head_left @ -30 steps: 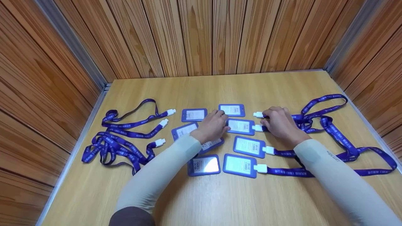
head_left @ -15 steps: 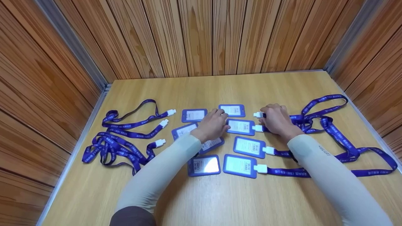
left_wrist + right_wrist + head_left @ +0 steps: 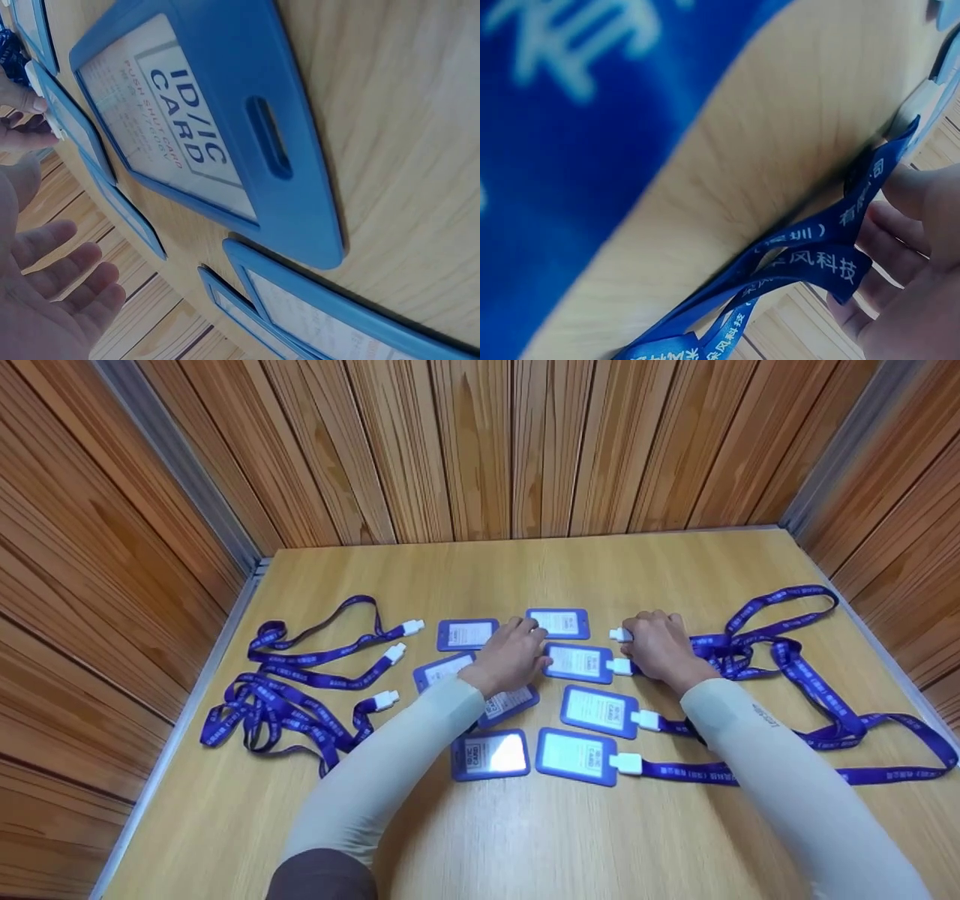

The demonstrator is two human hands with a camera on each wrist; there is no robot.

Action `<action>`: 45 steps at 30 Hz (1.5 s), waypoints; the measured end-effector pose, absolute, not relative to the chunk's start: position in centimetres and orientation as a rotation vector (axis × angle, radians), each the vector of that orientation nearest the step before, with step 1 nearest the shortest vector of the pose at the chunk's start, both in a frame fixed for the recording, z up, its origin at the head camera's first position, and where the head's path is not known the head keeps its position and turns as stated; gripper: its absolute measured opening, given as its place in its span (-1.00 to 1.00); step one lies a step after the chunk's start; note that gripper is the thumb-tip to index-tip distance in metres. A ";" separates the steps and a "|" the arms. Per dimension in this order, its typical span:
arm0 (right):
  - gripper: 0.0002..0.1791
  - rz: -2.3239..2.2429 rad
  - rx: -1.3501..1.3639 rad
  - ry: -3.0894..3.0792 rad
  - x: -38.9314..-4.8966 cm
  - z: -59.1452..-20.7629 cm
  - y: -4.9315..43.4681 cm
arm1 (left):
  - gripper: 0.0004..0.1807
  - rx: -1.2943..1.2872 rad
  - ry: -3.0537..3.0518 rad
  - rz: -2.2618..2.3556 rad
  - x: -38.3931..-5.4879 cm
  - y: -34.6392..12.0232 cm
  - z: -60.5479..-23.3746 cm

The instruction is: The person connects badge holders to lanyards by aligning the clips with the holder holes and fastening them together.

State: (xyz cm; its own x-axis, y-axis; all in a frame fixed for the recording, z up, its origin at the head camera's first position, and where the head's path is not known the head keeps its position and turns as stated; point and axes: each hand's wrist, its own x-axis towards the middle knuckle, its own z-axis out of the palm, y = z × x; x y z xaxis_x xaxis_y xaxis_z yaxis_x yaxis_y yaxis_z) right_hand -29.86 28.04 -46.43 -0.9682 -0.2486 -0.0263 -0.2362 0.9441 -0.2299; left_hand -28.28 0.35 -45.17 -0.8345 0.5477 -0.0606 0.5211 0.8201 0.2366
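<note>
My right hand [image 3: 658, 645] grips the top right lanyard [image 3: 709, 643] just behind its white clip [image 3: 619, 635]; the right wrist view shows its curled fingers around the blue strap [image 3: 817, 259]. To the left, apart from that clip, lies a blue card holder [image 3: 557, 624], its slot facing right. My left hand [image 3: 511, 656] hovers loosely beside it, fingers slightly bent and holding nothing, as the left wrist view shows. Below, the second card holder [image 3: 577, 662], third card holder [image 3: 600, 711] and lowest card holder [image 3: 577, 756] meet white clips of lanyards on the right.
On the left lie several blue lanyards [image 3: 292, 720] with white clips. A left column has a far card holder [image 3: 466, 634], a tilted one [image 3: 439, 669], one partly under my left hand [image 3: 511, 703], and a near one [image 3: 490, 755]. Wood-plank walls [image 3: 480, 450] border the table.
My right hand and forearm have shifted slightly left, the fingers moving off the second lanyard's clip area onto the top lanyard. The left hand stays in nearly the same place.
</note>
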 end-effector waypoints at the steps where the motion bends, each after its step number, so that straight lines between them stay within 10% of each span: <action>1: -0.68 -0.357 -0.380 3.048 -29.9 -46.5 28.0 | -0.38 0.846 2.874 0.323 -28.4 0.4 -45.1; 45: -0.71 -0.649 -0.256 3.024 -29.4 -45.6 28.0 | -0.28 0.541 2.816 0.285 -33.3 2.2 -46.7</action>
